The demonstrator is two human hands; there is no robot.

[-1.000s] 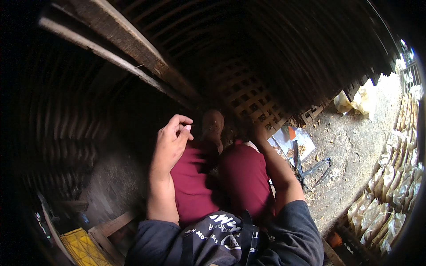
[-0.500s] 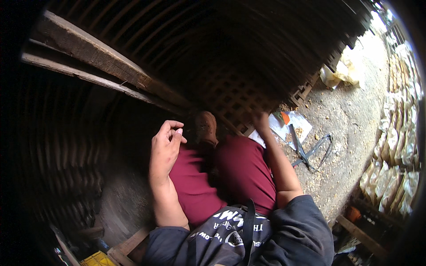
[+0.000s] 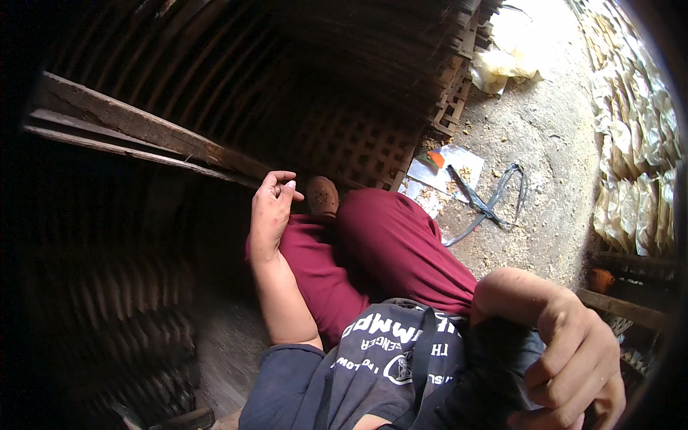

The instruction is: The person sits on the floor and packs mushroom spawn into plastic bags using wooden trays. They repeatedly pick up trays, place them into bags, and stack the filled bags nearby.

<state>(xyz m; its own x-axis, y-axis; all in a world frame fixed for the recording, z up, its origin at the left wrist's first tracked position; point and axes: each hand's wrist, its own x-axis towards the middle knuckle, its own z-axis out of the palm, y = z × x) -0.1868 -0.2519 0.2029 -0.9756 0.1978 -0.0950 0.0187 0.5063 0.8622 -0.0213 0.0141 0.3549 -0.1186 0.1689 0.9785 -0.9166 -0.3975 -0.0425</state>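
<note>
My left hand point(image 3: 271, 218) is raised above my left thigh, its fingers loosely bent and apart, with nothing seen in it. Beneath it and past it are my maroon trousers point(image 3: 390, 236) and a brown shoe point(image 3: 322, 196). My right hand point(image 3: 577, 358) is lifted close to the camera at the lower right, beside my dark shirt point(image 3: 373, 351). Its fingers are curled downward and their tips are hidden, so anything in them does not show. On the floor beyond my right knee lie a dark strap point(image 3: 481, 208) and thin pale sheets point(image 3: 459, 161) with an orange piece point(image 3: 436, 159).
Wooden beams point(image 3: 143, 136) cross from the left. Dark ribbed stacks surround me on the left and ahead, with a slatted lattice point(image 3: 358, 140) low down. Crumbs litter the grey floor point(image 3: 552, 193). A crumpled pale plastic sheet point(image 3: 502, 68) and rows of wrapped pieces point(image 3: 634, 143) line the right.
My right hand has come back from the floor near the sheets, up and toward me to the lower right. My left hand stays raised, little changed. The view has shifted to the right.
</note>
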